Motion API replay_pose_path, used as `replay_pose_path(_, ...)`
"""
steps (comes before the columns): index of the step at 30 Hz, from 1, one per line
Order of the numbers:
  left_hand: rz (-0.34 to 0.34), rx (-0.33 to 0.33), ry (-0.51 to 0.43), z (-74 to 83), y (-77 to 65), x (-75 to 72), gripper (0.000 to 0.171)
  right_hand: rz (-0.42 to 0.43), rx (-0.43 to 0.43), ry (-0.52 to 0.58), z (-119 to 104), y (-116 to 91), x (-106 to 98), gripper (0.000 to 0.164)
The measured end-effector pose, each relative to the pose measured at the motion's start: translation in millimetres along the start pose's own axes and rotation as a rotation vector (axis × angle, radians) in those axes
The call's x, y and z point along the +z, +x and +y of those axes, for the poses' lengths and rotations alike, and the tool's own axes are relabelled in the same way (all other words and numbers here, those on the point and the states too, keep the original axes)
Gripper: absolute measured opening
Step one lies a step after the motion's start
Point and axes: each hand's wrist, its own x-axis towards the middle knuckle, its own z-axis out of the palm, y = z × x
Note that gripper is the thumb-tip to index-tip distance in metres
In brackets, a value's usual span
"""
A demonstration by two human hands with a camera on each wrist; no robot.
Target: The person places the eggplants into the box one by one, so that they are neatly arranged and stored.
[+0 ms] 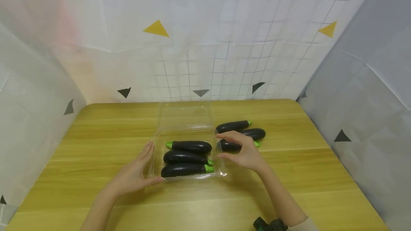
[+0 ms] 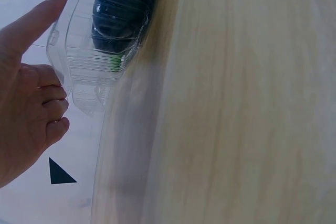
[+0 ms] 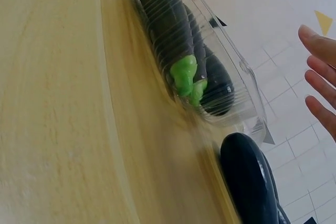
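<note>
A clear plastic container sits on the table, its hinged lid folded back away from me. Three eggplants with green stems lie side by side in its base, the front eggplant nearest me; their ends show through the ribbed wall in the right wrist view. My left hand holds the container's left front corner, thumb along the front rim and fingers along the left side. Thumb and fingers spread apart, my right hand hovers at the right rim, holding nothing; the right wrist view shows its fingers apart from the wall.
Three more eggplants lie right of the container, partly behind my right hand; the farthest is a dark eggplant. The wooden table meets a white sheeted wall at the back. Similar sheets stand at both sides.
</note>
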Motion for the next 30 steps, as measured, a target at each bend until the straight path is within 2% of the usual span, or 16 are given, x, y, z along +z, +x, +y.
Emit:
replay_pose_path(3, 0.000, 0.002, -0.002, 0.2, 0.2, 0.0, 0.114, -0.002, 0.029, 0.006, 16, -6, -1, 0.056)
replay_pose_path(6, -0.001, 0.003, -0.006, 0.3, 0.2, -0.1, 0.114, -0.004, 0.051, 0.012, 10, -5, -4, 0.055)
replay_pose_path(10, -0.004, -0.002, -0.009, 0.6, 0.0, -0.2, 0.114, 0.003, 0.042, 0.012, -9, -1, -9, 0.054)
replay_pose_path(21, 0.006, 0.007, -0.005, -1.0, 0.0, 1.4, 0.114, -0.003, 0.102, 0.012, -4, -8, -20, 0.057)
replay_pose_path(30, 0.005, 0.006, -0.010, 0.2, -0.2, 0.8, 0.113, 0.003, 0.123, -0.033, -4, -11, -26, 0.052)
